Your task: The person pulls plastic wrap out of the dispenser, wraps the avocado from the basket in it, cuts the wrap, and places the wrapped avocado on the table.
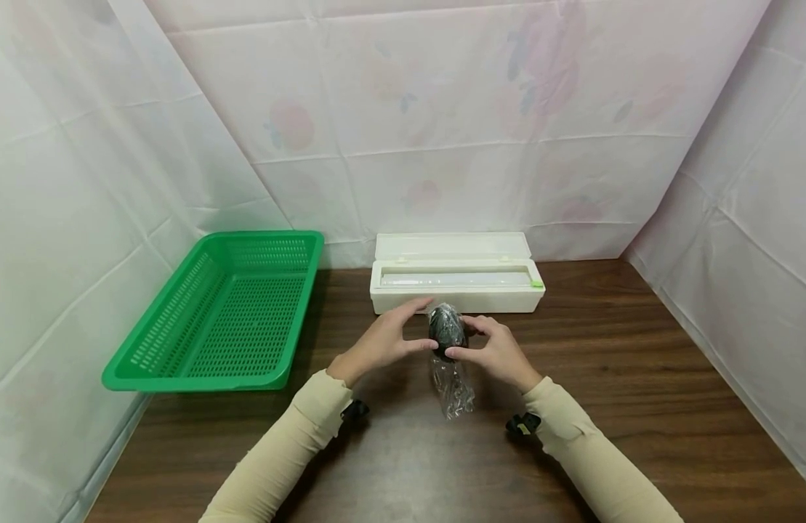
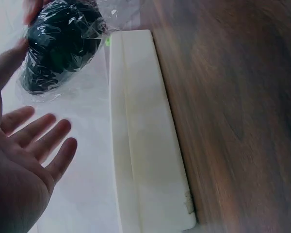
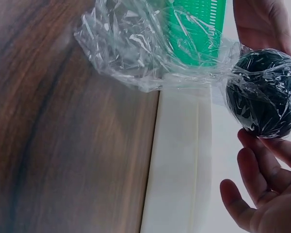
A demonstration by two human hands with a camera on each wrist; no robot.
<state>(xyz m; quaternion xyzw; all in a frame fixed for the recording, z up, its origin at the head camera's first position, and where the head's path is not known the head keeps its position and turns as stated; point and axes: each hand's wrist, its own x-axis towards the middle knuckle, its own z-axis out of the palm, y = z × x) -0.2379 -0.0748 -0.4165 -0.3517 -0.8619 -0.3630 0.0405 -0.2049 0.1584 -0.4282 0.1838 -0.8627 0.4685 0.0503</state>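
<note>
A dark, smooth oval object (image 1: 448, 327), wrapped in clear cling film, is held up in front of the white box. A crumpled tail of cling film (image 1: 453, 388) hangs from its near end. My right hand (image 1: 497, 352) grips the object between thumb and fingers from the right. On the other side, the thumb of my left hand (image 1: 386, 341) touches it while the remaining fingers are spread and straight, as the left wrist view also shows. Through the film, the dark object (image 2: 63, 41) looks greenish black; its exact kind is unclear.
Behind my hands a white cling film box (image 1: 458, 301) stands with its lid raised, a film roll (image 1: 455, 279) inside and a green slider (image 1: 536, 284) at its right end. A green perforated basket (image 1: 290, 363) sits at left on the brown wooden table (image 1: 625, 385). Fabric walls surround it.
</note>
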